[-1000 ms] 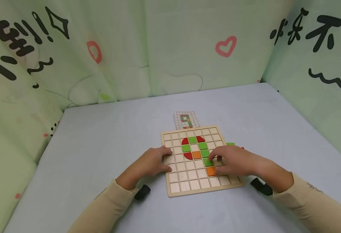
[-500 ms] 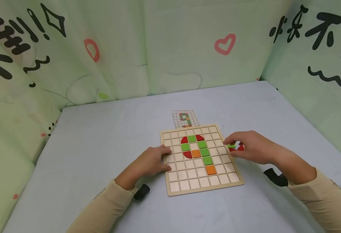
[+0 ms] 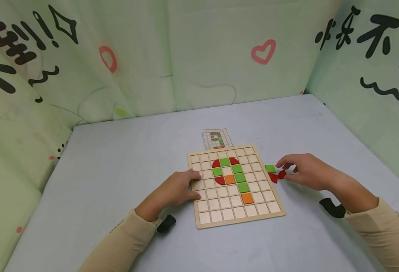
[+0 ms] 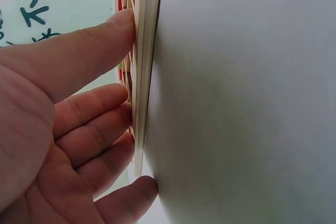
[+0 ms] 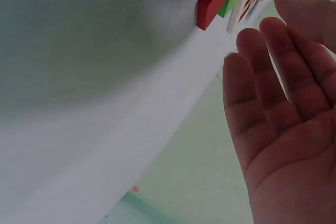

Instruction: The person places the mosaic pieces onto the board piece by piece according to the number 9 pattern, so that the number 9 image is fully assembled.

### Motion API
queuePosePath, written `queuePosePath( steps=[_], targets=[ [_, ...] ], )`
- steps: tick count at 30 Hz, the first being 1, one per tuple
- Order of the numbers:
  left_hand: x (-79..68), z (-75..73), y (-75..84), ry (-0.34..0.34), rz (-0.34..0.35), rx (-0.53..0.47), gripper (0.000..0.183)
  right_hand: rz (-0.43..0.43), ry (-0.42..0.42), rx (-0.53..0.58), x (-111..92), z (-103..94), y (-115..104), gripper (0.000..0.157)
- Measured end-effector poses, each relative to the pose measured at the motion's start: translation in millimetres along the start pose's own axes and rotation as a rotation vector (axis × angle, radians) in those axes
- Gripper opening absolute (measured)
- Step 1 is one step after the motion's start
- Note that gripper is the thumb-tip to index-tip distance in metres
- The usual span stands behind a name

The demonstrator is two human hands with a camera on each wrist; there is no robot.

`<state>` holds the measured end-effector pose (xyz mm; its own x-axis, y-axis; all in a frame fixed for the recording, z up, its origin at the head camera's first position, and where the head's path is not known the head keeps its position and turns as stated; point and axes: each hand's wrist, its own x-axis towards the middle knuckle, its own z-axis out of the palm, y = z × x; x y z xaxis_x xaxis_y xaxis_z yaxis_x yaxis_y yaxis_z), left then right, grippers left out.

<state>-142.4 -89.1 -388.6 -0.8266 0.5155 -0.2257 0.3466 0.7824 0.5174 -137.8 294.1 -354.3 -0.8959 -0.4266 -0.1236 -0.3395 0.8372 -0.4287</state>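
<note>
A wooden grid board (image 3: 219,204) lies on the table, with red quarter-rounds and green and orange squares set in some cells. My left hand (image 3: 172,192) rests at its left edge, thumb and fingers touching the frame; the left wrist view shows that edge (image 4: 146,51) close up. Beyond the board's right side lie a green square (image 3: 270,168) and two red pieces (image 3: 273,177). My right hand (image 3: 309,170) hovers just right of them, fingers loosely bent, nothing between them. In the right wrist view, a red piece (image 5: 214,1) appears apart from the fingertips.
A small printed card (image 3: 224,136) with a coloured grid pattern lies behind the board, its near edge covered by it. The white tabletop (image 3: 134,151) is enclosed by pale green curtains (image 3: 202,68) at the back and sides.
My right hand has left the orange square at the board's lower right and moved right, past the loose pieces, uncovering them. My left hand stays at the board's edge.
</note>
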Motion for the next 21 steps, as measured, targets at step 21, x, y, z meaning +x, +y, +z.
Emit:
queuePosePath(
  steps=[21],
  targets=[
    [0.6,0.0,-0.3,-0.003,-0.011,-0.003,0.056,0.017,-0.008,-0.022,6,9.2,12,0.021]
  ],
)
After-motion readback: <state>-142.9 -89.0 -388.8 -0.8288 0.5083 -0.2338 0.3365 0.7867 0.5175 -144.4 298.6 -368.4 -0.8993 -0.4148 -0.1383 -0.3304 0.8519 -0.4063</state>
